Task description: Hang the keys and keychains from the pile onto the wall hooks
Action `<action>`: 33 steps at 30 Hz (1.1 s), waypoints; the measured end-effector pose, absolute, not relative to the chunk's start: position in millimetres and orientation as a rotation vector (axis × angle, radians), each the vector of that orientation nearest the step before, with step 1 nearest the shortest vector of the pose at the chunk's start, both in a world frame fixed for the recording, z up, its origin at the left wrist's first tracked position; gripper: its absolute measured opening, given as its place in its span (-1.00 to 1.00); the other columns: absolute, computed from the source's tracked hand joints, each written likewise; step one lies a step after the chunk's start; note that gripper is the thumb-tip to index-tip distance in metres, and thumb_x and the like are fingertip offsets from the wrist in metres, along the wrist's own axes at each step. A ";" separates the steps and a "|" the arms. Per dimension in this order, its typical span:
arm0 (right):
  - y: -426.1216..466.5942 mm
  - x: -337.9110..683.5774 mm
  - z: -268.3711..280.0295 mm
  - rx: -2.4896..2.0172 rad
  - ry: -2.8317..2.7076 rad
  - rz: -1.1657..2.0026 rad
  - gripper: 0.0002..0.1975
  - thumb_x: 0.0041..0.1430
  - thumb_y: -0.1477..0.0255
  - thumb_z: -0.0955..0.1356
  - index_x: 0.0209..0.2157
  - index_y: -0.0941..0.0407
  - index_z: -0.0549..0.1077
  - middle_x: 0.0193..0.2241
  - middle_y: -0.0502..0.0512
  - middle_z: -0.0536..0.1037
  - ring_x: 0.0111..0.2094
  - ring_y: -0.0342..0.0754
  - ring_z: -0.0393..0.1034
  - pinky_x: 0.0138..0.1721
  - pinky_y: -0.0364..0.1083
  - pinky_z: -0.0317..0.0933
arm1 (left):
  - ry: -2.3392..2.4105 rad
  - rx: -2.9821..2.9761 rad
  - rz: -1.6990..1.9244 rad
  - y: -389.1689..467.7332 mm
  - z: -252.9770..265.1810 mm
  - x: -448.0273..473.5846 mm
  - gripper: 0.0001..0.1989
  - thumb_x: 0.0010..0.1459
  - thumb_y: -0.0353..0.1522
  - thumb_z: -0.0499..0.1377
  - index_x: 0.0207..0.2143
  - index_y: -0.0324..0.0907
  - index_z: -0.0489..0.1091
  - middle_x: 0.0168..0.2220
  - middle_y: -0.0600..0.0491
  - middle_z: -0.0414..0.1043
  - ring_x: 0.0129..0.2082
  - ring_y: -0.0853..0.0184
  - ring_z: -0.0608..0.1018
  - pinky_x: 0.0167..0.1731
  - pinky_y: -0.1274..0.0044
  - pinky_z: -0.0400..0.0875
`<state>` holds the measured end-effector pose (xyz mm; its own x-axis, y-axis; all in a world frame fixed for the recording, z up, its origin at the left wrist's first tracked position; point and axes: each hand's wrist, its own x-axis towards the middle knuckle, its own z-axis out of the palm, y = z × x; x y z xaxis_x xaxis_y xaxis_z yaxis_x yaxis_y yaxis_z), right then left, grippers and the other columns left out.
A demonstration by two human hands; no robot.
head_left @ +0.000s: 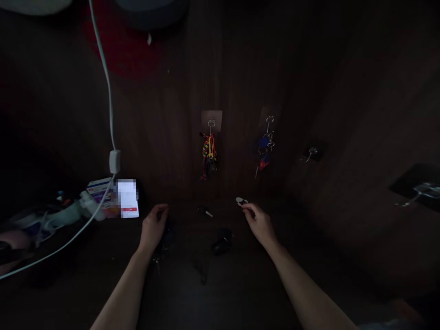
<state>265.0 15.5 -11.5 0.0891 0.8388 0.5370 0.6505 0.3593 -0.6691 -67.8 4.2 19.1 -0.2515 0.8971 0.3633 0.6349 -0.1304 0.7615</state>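
Note:
My right hand (260, 223) pinches a small white oval tag (239, 200) with a dark mark, low against the dark wooden back panel. My left hand (153, 225) hovers or rests at the left with curled fingers, and nothing shows between them. Between the hands lies a key with a dark head (205, 211). Nearer to me is a black rounded object (222, 244), too dim to name. Beside my left wrist are dark items and a small bunch of metal keys (157, 262). Another small dark item (202, 277) lies at the front.
On the panel hang a hook with a colourful braided lanyard (209, 153) and another with blue and red keyrings (265, 145). Bare hooks (312, 152) are on the right wall. A white cable (110, 105) crosses the left, past a lit screen (128, 197) and clutter.

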 end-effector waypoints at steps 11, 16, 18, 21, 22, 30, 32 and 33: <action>15.2 259.7 -12.8 -1.327 -1.711 0.216 -0.82 0.16 0.38 0.20 -0.30 0.04 0.40 -0.26 0.08 0.51 -0.23 0.00 0.41 -0.23 -0.02 0.26 | 1.927 1.948 1.159 5.8 16.0 -76.3 -0.71 0.13 -0.34 -0.04 -0.17 -0.12 0.41 -0.17 -0.01 0.52 -0.16 0.21 0.54 -0.18 0.44 0.38; 15.5 259.5 -14.8 -1.329 -1.748 0.238 -0.83 0.16 0.40 0.19 -0.31 0.03 0.40 -0.28 0.07 0.50 -0.22 0.00 0.40 -0.21 -0.01 0.26 | 1.993 1.835 0.990 4.8 20.0 -94.9 -0.78 0.06 -0.30 0.05 -0.29 -0.08 0.46 -0.30 0.00 0.56 -0.28 0.15 0.56 -0.29 0.43 0.37; 16.5 259.4 -16.0 -1.335 -1.752 0.230 -0.83 0.15 0.40 0.20 -0.32 0.02 0.41 -0.28 0.06 0.50 -0.20 0.00 0.39 -0.19 -0.01 0.25 | 1.861 1.834 0.951 2.7 21.7 -98.3 -0.80 0.00 -0.25 0.12 -0.38 -0.09 0.49 -0.37 0.01 0.55 -0.33 0.17 0.56 -0.32 0.46 0.37; 18.2 258.3 -17.3 -1.344 -1.762 0.203 -0.83 0.15 0.39 0.20 -0.33 0.00 0.42 -0.29 0.04 0.51 -0.19 0.00 0.39 -0.17 0.00 0.24 | 1.597 1.874 0.884 -2.9 26.5 -97.5 -0.81 -0.13 -0.22 0.22 -0.42 -0.06 0.53 -0.35 0.03 0.54 -0.30 0.19 0.54 -0.28 0.49 0.36; 18.5 257.8 -17.5 -1.346 -1.768 0.194 -0.83 0.15 0.40 0.21 -0.33 0.00 0.43 -0.29 0.03 0.51 -0.19 -0.01 0.39 -0.16 0.00 0.24 | 1.539 1.883 0.852 -5.0 28.6 -96.5 -0.80 -0.17 -0.24 0.25 -0.41 -0.05 0.53 -0.33 0.04 0.54 -0.28 0.19 0.53 -0.25 0.49 0.36; 18.4 256.7 -15.0 -1.358 -1.803 0.169 -0.83 0.16 0.43 0.21 -0.34 0.00 0.42 -0.31 0.02 0.51 -0.20 -0.02 0.39 -0.14 -0.01 0.23 | 1.464 1.969 0.779 -3.0 26.6 -87.0 -0.90 -0.12 -0.26 0.21 -0.55 -0.05 0.50 -0.42 0.07 0.48 -0.33 0.23 0.51 -0.25 0.49 0.35; 17.9 256.8 -13.7 -1.344 -1.806 0.164 -0.83 0.15 0.43 0.21 -0.34 0.00 0.43 -0.32 0.03 0.51 -0.21 -0.02 0.39 -0.14 -0.01 0.23 | 1.460 2.028 0.803 0.4 21.3 -81.2 -0.87 -0.07 -0.26 0.18 -0.58 -0.06 0.48 -0.42 0.06 0.46 -0.34 0.23 0.51 -0.23 0.47 0.35; 17.4 256.7 -12.8 -1.337 -1.807 0.164 -0.82 0.15 0.44 0.21 -0.34 0.00 0.43 -0.32 0.02 0.51 -0.22 -0.02 0.39 -0.15 -0.01 0.23 | 1.477 2.050 0.834 1.6 19.1 -77.3 -0.86 -0.05 -0.26 0.17 -0.57 -0.06 0.47 -0.39 0.05 0.45 -0.31 0.22 0.50 -0.21 0.44 0.35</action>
